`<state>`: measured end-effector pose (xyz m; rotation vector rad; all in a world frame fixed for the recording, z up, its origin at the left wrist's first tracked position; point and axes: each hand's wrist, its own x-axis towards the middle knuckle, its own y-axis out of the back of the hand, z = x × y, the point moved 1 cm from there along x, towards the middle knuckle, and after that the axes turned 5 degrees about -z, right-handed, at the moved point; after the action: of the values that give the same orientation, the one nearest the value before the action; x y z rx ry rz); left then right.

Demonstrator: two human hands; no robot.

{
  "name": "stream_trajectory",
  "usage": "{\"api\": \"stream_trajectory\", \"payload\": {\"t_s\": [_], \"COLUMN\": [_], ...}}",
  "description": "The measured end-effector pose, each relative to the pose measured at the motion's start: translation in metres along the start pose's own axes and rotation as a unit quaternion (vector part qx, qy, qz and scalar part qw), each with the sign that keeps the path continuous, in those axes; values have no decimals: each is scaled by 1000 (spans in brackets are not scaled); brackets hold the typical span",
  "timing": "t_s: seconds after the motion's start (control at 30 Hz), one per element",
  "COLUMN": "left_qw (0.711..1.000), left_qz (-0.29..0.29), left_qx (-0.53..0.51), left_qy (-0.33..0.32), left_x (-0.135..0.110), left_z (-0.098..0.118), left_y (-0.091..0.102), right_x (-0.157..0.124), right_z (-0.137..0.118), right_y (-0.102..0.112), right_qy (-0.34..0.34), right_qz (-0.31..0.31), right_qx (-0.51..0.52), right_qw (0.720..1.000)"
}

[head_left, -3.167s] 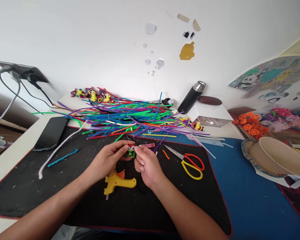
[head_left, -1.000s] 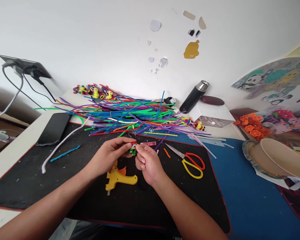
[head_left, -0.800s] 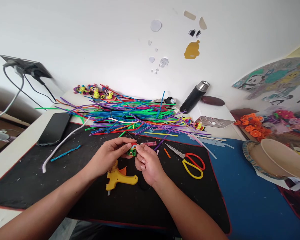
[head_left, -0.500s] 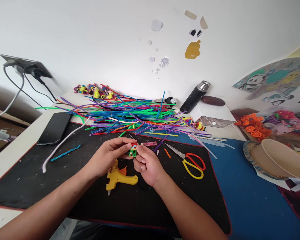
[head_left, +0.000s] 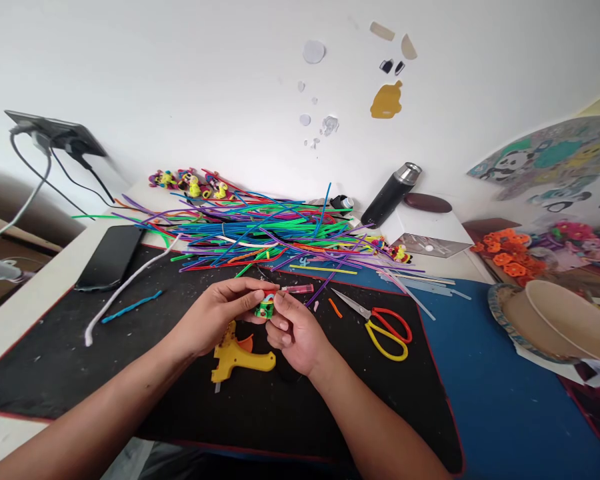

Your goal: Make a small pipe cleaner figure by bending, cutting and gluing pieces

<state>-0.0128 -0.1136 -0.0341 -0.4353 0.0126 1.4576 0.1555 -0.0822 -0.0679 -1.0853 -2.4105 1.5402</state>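
Observation:
Between my two hands is a small green and red pipe-cleaner figure (head_left: 264, 308), partly covered by fingers. My left hand (head_left: 225, 303) pinches it from the left with thumb and fingers. On the other side, my right hand (head_left: 297, 330) grips it with the thumb on top and the fingers curled under. Just below the hands, a yellow hot glue gun (head_left: 245, 357) with an orange trigger lies on the black mat (head_left: 190, 413). A pink-handled tool (head_left: 299, 289) rests right behind my right hand.
Scissors (head_left: 380, 327) with red and yellow handles lie to the right. A heap of coloured pipe cleaners (head_left: 260, 230) spreads across the back. A phone (head_left: 109, 257) is at left, a black thermos (head_left: 391, 195) leans at back right, and a round bowl (head_left: 515, 320) stands at far right.
The hands keep their hold on the small figure, with only a slight shift of the fingers. Everything else lies as before; the view has moved a little.

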Motion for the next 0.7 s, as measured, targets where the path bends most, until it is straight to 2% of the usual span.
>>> {"api": "stream_trajectory", "payload": {"t_s": [0.23,0.43,0.7], "left_qw": [1000,999,989], "left_qz": [-1,-23,-75], "left_qx": [13,-39,-126], "left_qy": [-9,3,-2], "left_x": [1,1,-1], "left_z": [4,7,3], "left_y": [-4,-7,-3], "right_x": [-1,-2,-5], "right_z": [-1,-2,-6], "right_y": [-2,-1,-2], "right_qy": [9,19,30], "right_qz": [1,-4,-24], "right_qx": [0,6,22], "right_qw": [1000,1000,999]}}
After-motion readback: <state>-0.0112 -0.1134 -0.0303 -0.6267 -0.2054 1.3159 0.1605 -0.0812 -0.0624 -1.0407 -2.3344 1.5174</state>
